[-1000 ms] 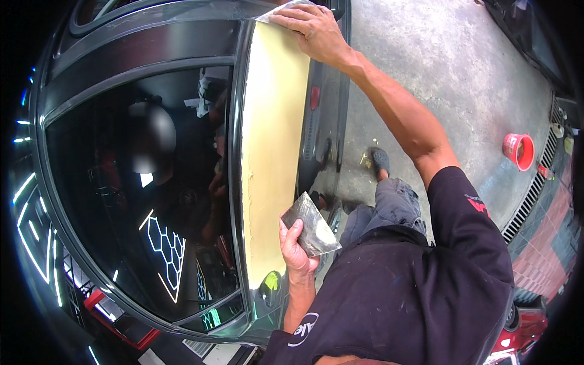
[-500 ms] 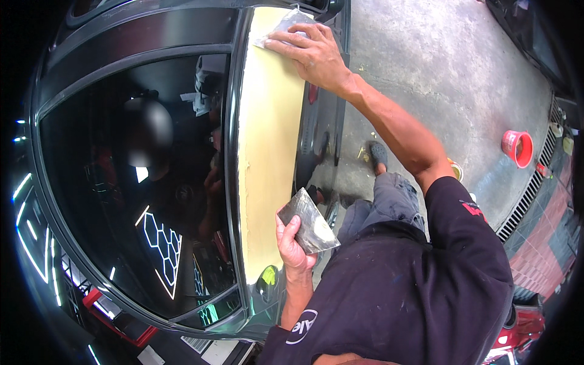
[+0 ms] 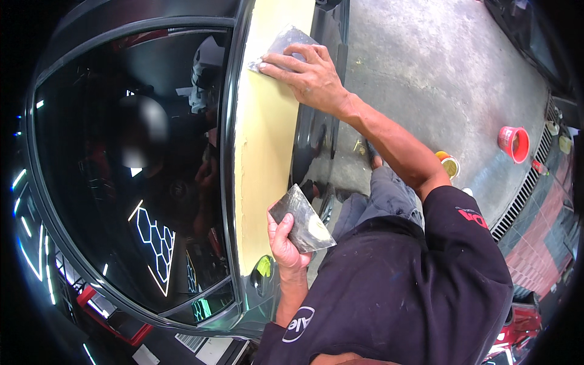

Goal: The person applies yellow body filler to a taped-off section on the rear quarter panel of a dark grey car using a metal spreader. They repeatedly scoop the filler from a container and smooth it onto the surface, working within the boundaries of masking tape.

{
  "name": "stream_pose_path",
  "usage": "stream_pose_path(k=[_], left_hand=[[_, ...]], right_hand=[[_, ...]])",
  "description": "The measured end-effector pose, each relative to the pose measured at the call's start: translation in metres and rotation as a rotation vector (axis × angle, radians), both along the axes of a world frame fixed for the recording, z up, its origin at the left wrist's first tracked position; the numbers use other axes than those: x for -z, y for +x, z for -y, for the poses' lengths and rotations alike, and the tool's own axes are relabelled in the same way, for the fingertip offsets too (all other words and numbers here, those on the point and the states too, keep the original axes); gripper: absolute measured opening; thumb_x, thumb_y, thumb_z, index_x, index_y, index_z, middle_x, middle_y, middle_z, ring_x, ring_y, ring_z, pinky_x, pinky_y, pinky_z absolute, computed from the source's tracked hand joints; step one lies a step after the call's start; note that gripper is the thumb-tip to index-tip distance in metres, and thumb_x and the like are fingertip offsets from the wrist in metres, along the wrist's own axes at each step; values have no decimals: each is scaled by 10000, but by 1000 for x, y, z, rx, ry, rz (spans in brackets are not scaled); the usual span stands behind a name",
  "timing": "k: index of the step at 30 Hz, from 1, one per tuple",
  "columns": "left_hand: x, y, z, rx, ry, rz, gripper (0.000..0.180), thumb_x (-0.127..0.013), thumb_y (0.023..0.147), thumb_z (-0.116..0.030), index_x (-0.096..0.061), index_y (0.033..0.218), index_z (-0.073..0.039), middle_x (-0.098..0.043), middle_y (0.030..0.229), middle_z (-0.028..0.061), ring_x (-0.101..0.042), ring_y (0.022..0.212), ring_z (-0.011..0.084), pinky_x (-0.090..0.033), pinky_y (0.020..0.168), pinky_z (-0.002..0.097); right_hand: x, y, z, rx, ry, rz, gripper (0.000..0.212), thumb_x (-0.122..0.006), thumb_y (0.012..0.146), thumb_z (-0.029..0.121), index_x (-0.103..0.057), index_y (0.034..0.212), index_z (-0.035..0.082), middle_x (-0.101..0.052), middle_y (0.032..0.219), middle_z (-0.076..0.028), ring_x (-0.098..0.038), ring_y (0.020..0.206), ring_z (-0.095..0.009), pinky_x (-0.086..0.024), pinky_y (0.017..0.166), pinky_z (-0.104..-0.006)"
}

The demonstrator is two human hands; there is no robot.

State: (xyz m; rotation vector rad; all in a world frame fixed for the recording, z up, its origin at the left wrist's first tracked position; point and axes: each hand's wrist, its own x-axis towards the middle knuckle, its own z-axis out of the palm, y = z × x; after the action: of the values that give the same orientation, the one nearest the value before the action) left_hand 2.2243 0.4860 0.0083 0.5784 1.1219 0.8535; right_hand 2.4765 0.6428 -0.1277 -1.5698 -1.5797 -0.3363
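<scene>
My right hand [image 3: 313,79] grips a flat metal spreader [image 3: 289,39] and lays it on the far part of a car panel. Pale yellow filler [image 3: 261,152] covers that panel in a long strip beside the dark window, with a ragged ridge along its left edge. Closer to me, my left hand [image 3: 285,244] holds a second flat metal plate [image 3: 296,226], thumb on top and the other fingers underneath. A dab of pale yellow filler [image 3: 317,227] sits on this tilted plate. The plate is grey and smeared.
The car's dark window [image 3: 182,201] fills the left, reflecting lights. A door handle recess [image 3: 263,274] lies at the strip's near end. On the concrete floor [image 3: 413,67] stand an open tin [image 3: 450,165] and a red bucket [image 3: 514,145], beside a drain grate [image 3: 517,204].
My right hand has drawn the spreader toward me along the yellow strip. My left hand with its plate has shifted slightly left. The view has tilted a little.
</scene>
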Motion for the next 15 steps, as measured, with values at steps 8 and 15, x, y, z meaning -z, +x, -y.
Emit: stream_pose_path(k=[8, 15], left_hand=[[0, -14, 10, -8, 20, -4, 486, -536, 952, -47, -479, 1435, -56, -658, 1212, 102, -692, 1037, 213, -595, 905, 366], [2, -34, 19, -21, 16, 39, 483, -539, 939, -34, -478, 1418, -44, -648, 1216, 114, -683, 1044, 219, -583, 919, 372]], right_hand=[[6, -18, 18, -29, -18, 13, 562, -759, 873, 112, -653, 1380, 330, -620, 1441, 69, -523, 1243, -197, -356, 1091, -415], [4, -41, 42, -47, -46, 13, 531, -781, 855, 145, -668, 1346, 311, -623, 1430, 88, -527, 1244, -193, -372, 1074, -415]])
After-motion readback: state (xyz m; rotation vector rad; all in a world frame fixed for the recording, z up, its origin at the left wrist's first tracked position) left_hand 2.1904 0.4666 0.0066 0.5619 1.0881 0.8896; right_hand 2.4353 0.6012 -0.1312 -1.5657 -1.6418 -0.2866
